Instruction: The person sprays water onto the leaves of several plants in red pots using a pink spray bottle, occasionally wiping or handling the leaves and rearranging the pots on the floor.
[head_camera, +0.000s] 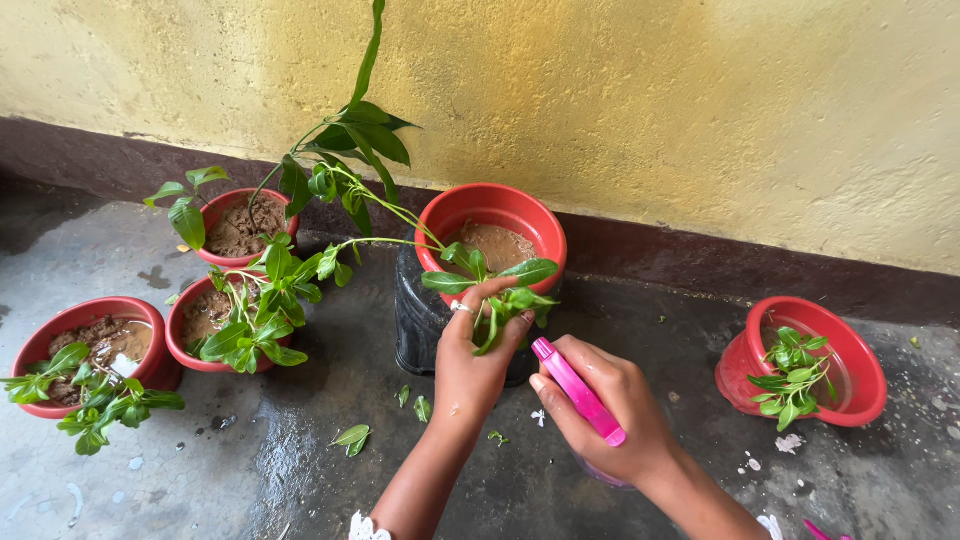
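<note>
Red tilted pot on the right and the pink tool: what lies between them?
Head view: only bare wet floor between the pink tool and the tilted red pot.

Open wet floor (300, 470) lies below and to the left of my hands, littered only with a few fallen leaves (352, 437). Ahead, the red pot (490, 215) on its black stand (415, 320) blocks the way, the wall (650, 110) close behind it. Three planted pots (85, 320) crowd the left; between my right hand (600, 410) and the red basin (850, 350) the floor stays passable.
</note>
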